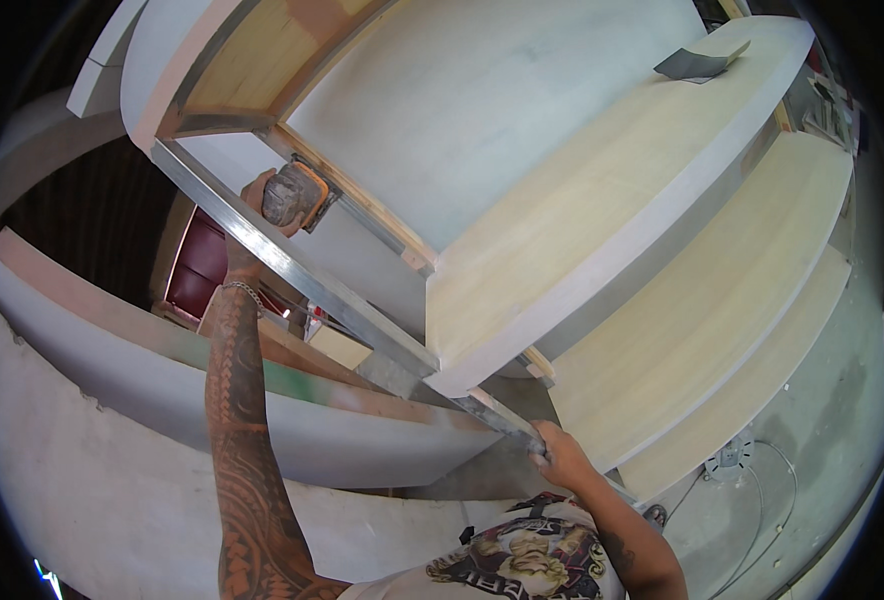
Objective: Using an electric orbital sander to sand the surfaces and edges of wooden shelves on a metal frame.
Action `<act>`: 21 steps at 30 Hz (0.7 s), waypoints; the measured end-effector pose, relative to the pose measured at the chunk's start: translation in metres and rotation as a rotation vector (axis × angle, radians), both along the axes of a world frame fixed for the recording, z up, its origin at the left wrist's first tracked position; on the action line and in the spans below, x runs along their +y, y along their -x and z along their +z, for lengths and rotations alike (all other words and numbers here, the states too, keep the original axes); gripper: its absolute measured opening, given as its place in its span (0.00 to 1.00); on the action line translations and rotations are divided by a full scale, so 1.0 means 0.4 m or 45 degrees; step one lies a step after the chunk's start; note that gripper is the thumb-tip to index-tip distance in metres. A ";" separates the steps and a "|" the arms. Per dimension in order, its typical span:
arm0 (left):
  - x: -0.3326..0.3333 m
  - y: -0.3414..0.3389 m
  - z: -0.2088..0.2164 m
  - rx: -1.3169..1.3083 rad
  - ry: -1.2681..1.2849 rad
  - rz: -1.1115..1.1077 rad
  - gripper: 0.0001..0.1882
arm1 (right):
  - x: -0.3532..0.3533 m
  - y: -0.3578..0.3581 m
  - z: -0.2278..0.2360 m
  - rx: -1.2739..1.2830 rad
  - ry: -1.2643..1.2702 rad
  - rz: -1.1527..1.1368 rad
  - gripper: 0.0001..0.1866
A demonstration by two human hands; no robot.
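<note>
My left hand point(259, 198) is wrapped round a dusty grey palm sander point(296, 195) with an orange edge. Its pad is beside a white panel point(347, 250) and a wooden strip, behind a bare metal bar point(292, 262); whether it touches them I cannot tell. The bar slants from the upper left past the ends of the curved shelves. Lower down, my right hand point(562, 457) is closed round the same bar. A folded dark grey sheet point(692, 66), which looks like sandpaper, lies on the upper pale wooden shelf point(602, 180).
More curved pale shelves point(702, 300) stand at the right, below the upper one. A long curved white piece point(342, 435) with pink and green patches lies at the left. A small round metal device point(730, 457) with cables sits on the floor.
</note>
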State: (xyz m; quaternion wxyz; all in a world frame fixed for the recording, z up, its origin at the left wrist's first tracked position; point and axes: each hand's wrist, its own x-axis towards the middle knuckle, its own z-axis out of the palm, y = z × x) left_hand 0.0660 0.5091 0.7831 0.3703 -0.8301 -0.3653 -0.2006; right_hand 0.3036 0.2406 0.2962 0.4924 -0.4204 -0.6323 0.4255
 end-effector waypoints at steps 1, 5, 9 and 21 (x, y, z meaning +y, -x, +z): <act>-0.012 -0.005 -0.010 -0.015 0.027 -0.003 0.44 | 0.000 0.001 0.002 -0.006 -0.023 -0.016 0.27; -0.001 0.013 0.005 0.056 -0.027 -0.062 0.44 | -0.001 0.001 0.005 -0.005 0.002 0.000 0.27; -0.007 -0.009 0.054 -0.136 0.057 0.044 0.45 | 0.001 0.002 0.000 -0.017 -0.031 -0.023 0.28; 0.010 -0.048 0.038 -0.407 -0.096 0.110 0.44 | -0.005 0.002 0.012 0.059 0.011 -0.061 0.25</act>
